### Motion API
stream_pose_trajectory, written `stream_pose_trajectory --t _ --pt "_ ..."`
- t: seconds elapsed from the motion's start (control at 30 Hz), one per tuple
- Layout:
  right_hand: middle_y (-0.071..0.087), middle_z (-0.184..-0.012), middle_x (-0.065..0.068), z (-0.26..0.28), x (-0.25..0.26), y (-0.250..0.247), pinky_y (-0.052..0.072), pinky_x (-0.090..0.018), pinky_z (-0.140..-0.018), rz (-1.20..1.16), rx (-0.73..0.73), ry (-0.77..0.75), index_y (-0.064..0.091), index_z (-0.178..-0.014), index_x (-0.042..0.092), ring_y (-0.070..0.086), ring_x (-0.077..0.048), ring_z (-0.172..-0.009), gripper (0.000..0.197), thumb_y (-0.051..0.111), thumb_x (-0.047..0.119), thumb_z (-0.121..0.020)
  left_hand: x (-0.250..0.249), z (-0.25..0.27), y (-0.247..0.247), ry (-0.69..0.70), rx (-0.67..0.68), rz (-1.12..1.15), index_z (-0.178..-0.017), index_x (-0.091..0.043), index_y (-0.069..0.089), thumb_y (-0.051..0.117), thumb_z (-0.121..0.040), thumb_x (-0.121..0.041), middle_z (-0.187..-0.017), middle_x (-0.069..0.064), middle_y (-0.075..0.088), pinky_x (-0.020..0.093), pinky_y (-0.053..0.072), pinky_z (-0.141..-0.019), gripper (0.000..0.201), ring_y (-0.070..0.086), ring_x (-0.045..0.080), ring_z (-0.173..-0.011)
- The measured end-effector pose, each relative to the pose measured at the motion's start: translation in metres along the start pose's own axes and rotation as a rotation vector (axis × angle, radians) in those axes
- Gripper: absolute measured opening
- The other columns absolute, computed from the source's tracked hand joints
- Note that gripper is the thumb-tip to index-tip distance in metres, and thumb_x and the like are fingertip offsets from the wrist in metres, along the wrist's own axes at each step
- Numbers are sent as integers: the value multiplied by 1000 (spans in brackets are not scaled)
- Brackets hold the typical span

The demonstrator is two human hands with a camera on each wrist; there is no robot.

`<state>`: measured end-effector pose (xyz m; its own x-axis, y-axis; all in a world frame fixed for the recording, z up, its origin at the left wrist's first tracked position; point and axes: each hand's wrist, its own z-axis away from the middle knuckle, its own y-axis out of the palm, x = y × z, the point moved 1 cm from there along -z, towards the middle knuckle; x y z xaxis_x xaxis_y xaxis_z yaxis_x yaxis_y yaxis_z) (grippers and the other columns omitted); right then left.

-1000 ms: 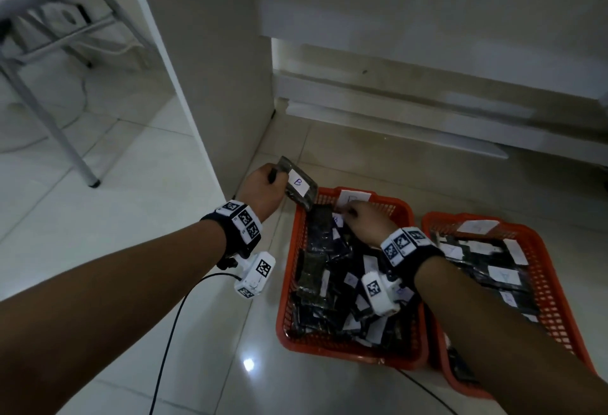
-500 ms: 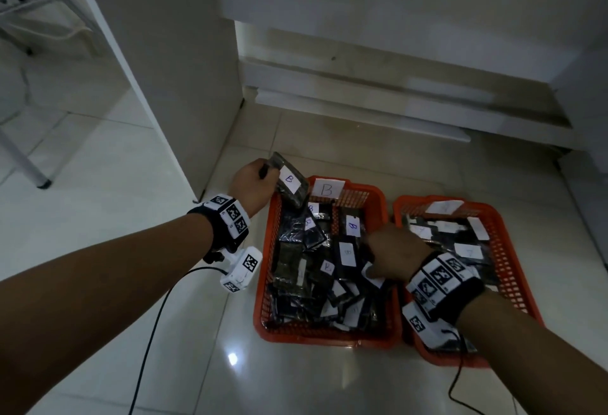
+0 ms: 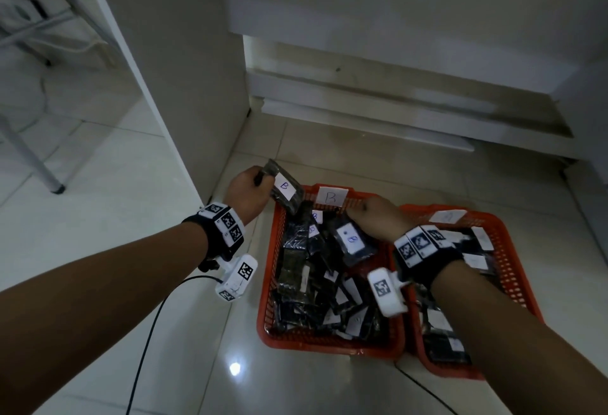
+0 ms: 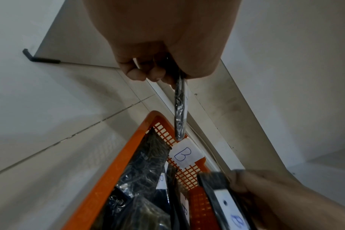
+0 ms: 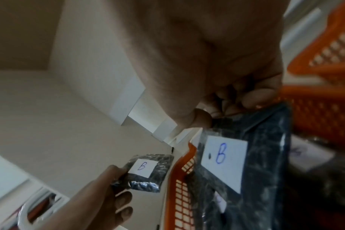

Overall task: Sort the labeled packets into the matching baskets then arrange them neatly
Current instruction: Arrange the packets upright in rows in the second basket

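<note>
Two orange baskets stand side by side on the floor. The left basket (image 3: pixel 274 247) carries a white tag marked B (image 3: pixel 330 197) on its far wall and holds several dark packets with white labels. My left hand (image 3: pixel 250 189) grips a dark packet labelled B (image 3: pixel 285 191) above the basket's far left corner, seen edge-on in the left wrist view (image 4: pixel 180 109). My right hand (image 3: pixel 378 220) pinches another dark packet labelled B (image 3: pixel 352 241) by its far end, lifted over the left basket; its label (image 5: pixel 223 161) shows in the right wrist view.
The right basket (image 3: pixel 513 270) holds several more labelled packets, partly hidden by my right forearm. A white cabinet panel (image 3: pixel 184 62) stands just left of the baskets, a skirting ledge (image 3: pixel 362 118) behind them. A chair leg (image 3: pixel 42 171) is at far left. Cables trail on the tiled floor.
My right hand moved from the near right of the left basket to its far side and now holds up a packet labelled B. The left hand keeps its packet in about the same place.
</note>
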<state>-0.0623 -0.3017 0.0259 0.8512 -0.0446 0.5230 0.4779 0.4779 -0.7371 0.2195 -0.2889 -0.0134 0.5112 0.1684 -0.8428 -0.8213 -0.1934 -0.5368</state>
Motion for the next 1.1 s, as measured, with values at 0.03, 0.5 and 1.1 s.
stream_pose_trajectory --t 0.03,0.5,1.1 --pt "74 -96 7 -8 6 7 51 -26 -78 -53 -14 -5 74 -99 24 66 -10 -83 25 54 38 -104 1 0 -2 -6 3 7 -97 -15 67 53 -100 -24 -79 -4 65 27 39 -62 17 61 15 -74" --pt "59 -51 19 12 -14 40 37 -22 -53 54 70 42 55 -67 33 55 -2 -58 41 69 63 -92 15 -2 -10 -31 34 -75 -100 -20 67 49 -97 -36 -87 0 70 31 52 -68 24 67 21 -80" --pt "73 -70 -5 -1 -2 67 51 -33 -61 -433 -207 128 71 -82 11 71 -24 -69 51 47 49 -106 2 -1 -15 -28 0 11 -98 -19 66 50 -97 -35 -84 -3 69 31 51 -68 23 66 19 -79"
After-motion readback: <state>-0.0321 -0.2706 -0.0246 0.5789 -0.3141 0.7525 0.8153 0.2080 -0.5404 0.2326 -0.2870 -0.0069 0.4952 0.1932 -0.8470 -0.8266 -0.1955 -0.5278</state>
